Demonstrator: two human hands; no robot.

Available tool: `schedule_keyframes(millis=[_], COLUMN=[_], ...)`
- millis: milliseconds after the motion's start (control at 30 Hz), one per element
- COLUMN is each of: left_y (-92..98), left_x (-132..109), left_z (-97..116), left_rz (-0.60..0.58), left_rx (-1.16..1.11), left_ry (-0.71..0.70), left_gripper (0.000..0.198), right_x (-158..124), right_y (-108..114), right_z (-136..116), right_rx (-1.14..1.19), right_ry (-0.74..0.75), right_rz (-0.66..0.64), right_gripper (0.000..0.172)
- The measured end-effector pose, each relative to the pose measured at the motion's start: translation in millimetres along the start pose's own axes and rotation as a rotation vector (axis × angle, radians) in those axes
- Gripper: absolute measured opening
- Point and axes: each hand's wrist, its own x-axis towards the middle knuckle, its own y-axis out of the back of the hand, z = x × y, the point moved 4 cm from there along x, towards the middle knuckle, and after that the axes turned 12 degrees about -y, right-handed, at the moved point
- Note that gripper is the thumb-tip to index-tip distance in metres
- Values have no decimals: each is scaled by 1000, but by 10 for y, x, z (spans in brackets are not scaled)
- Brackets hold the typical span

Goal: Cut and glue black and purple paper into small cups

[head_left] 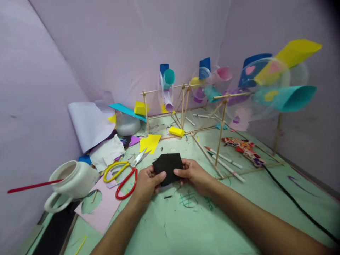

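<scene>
A black pentagon-shaped piece of foam sheet (pixel 168 166) is held just above the green table (pixel 186 226) between both hands. My left hand (pixel 147 183) pinches its lower left edge, thumb on top. On its right edge my right hand (pixel 195 174) grips it the same way, fingers curled under. Scissors with one yellow and one red handle (pixel 124 173) lie just left of my left hand.
A white jug (pixel 71 182) with a red stick stands at the left, over pink paper (pixel 102 209) with a cut-out hole. Stick frames with coloured paper windmills (pixel 212 88) fill the back and right. Pencils (pixel 225 161), a glue gun (pixel 245 148) and its black cable (pixel 297 205) lie at the right.
</scene>
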Motion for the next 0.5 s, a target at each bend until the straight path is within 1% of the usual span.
schedule_keyframes(millis=[167,267,333,433,500], left_y=[-7,0,14,59,85], left_x=[-4,15,39,87,118], left_z=[-82,-136,-142,-126,-147], left_rz=[-70,-59,-31,22,24], left_rx=[1,-21,-96,-249,-352], left_ry=[76,96,76,21,20], left_gripper=[48,47,49,70,81], right_x=[52,93,99,81,86], right_y=[43,55,62,79,91], right_z=[60,112,135,130,148], right_rx=[-18,-101,-118,-50,-30], right_ry=[-26,-56,-91,-76,-73], right_rz=[24,32,77,183,231], right_gripper=[46,55,63,76,79])
